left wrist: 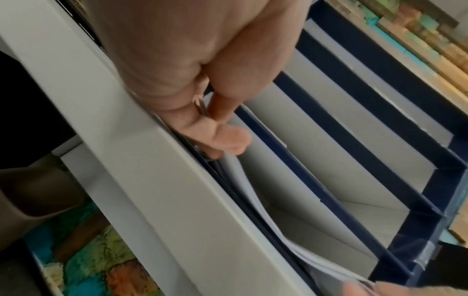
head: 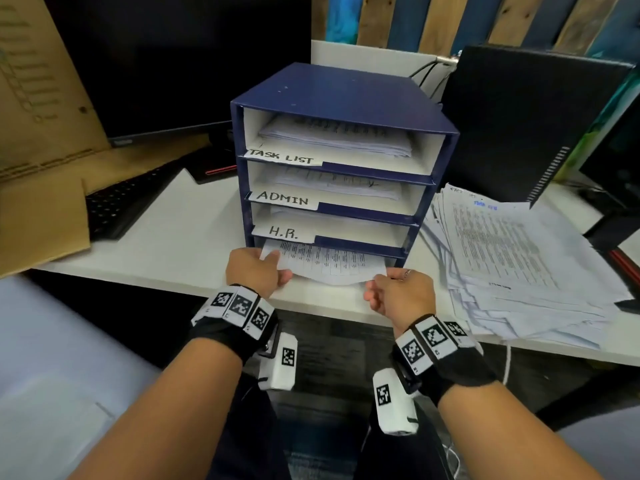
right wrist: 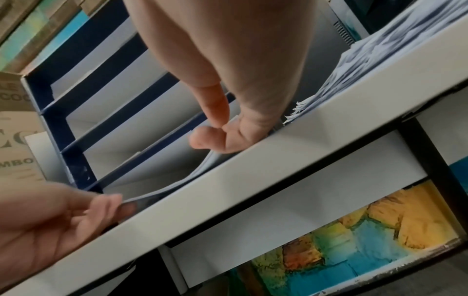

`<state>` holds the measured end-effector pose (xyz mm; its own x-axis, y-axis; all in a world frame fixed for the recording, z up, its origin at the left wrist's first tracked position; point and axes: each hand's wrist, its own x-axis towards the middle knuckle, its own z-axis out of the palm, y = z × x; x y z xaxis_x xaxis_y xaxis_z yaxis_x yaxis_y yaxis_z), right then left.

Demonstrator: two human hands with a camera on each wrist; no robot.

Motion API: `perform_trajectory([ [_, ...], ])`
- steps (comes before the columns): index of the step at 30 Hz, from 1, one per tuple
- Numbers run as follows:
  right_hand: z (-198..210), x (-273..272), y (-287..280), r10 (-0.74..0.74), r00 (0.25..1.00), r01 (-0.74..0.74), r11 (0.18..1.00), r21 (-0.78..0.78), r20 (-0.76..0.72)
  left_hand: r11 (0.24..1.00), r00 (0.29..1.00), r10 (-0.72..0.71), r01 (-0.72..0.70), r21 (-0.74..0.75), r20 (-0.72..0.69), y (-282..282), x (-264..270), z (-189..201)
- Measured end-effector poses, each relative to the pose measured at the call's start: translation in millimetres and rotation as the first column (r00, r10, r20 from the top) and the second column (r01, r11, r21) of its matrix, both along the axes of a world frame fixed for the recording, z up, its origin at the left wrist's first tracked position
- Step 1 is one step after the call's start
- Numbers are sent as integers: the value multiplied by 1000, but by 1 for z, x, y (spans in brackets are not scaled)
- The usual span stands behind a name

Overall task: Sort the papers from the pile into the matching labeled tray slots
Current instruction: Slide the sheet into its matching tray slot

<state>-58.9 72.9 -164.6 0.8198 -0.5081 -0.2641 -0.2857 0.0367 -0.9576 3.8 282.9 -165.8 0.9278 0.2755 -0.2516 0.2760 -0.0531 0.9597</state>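
Paper (head: 325, 263) is pinched at both near corners by the left hand (head: 254, 270) and right hand (head: 398, 292), half entered into the lowest slot of the tray unit (head: 346, 98). Sagging is noted; level, even feeding is advised so buckling is avoided.

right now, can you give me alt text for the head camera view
Both hands, left hand and right hand, pinch a printed sheet by its near corners, half inside the bottom slot of a blue tray organizer labelled TASK LIST, ADMIN and H.R. A loose paper pile lies on the white desk to its right.
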Motion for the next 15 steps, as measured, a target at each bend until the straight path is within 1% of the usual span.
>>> perform_trajectory([
  [3,-1,4,4,36,999,-36,999,1,24,991,999,33,-33,127,-1,-7,10,1],
  [4,0,4,5,46,998,-46,999,-8,32,991,999,50,-51,125,11,-10,12,1],
  [6,1,4,6,70,997,-68,997,-45,43,997,996,73,-73,2,56,-13,15,-5],
  [8,1,3,8,116,991,-110,990,-91,60,987,989,137,-132,-95,48,-15,14,-10],
  [10,1,4,10,181,982,-174,974,-144,42,982,985,166,-161,-96,52,-19,12,-13],
  [12,1,7,11,220,975,-218,960,-175,-6,988,982,150,-143,-66,114,-27,10,-13],
  [15,4,14,7,239,968,-248,955,-162,-76,998,984,59,-57,-20,168,-36,9,-12],
])
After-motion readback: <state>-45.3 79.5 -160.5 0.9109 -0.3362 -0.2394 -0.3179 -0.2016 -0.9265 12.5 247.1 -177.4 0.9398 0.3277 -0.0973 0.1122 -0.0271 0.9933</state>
